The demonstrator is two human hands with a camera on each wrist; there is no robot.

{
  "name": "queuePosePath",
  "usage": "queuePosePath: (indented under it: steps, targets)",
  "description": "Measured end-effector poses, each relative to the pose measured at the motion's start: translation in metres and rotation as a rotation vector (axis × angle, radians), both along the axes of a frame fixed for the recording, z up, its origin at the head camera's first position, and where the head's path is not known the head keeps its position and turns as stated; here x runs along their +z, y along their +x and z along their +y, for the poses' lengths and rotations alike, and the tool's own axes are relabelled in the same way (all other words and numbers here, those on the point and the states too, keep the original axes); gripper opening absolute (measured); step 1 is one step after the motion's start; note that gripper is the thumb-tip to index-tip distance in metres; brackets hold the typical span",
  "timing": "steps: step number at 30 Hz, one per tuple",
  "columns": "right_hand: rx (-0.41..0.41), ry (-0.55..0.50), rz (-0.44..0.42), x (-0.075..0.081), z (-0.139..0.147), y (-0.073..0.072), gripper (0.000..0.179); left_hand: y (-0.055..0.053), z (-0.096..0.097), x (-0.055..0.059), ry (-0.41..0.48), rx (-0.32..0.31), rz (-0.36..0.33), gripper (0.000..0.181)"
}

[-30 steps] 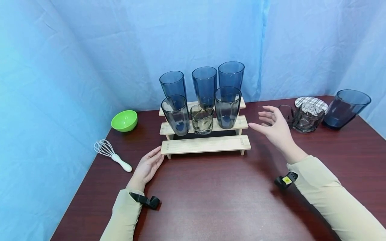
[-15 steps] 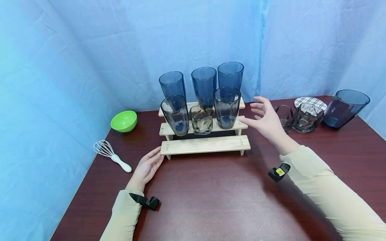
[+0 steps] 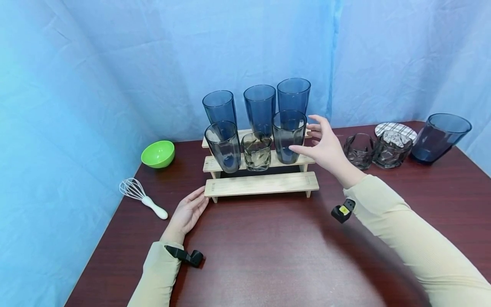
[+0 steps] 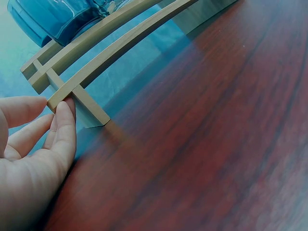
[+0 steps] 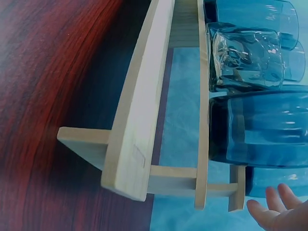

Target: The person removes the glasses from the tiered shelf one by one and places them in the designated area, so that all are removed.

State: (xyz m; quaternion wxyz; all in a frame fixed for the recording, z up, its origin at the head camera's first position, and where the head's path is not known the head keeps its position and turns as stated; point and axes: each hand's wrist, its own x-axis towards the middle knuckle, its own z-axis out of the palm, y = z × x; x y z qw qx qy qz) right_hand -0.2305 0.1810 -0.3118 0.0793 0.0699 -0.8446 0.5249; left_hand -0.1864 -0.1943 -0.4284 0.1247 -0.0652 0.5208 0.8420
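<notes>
A three-tier wooden rack (image 3: 262, 184) stands on the table, its lowest tier bare. My left hand (image 3: 189, 213) holds the left end of that lowest tier between thumb and fingers, as the left wrist view also shows at the rack's corner (image 4: 60, 97). On the middle tier are a tall grey-blue glass (image 3: 223, 147) at left, a short faceted glass (image 3: 257, 152), and another tall glass (image 3: 287, 143) at right. My right hand (image 3: 324, 145) is beside this right glass, thumb and fingers spread. In the right wrist view its fingertips (image 5: 273, 204) look apart from the glass.
Three tall blue glasses (image 3: 260, 104) stand on the top tier. At right are two short faceted glasses (image 3: 359, 153), a checked round coaster (image 3: 402, 129) and a tall dark-blue glass (image 3: 439, 140). A green bowl (image 3: 158, 154) and white whisk (image 3: 147, 200) lie left.
My right hand has moved left from near the short glasses to the right-hand tall glass on the middle tier. My left hand and the rack have stayed in place.
</notes>
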Motion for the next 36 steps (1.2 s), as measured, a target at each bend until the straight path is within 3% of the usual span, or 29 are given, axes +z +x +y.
queuePosePath:
  steps: [14,36]
  targets:
    - [-0.011,0.000,-0.010,0.003,-0.015,-0.006,0.096,0.000,0.000,-0.001,-0.003,0.002,-0.005,0.051]
    - [-0.073,0.079,0.076,-0.006,-0.022,-0.011,0.096,-0.002,0.000,-0.002,-0.025,0.002,-0.010,0.050]
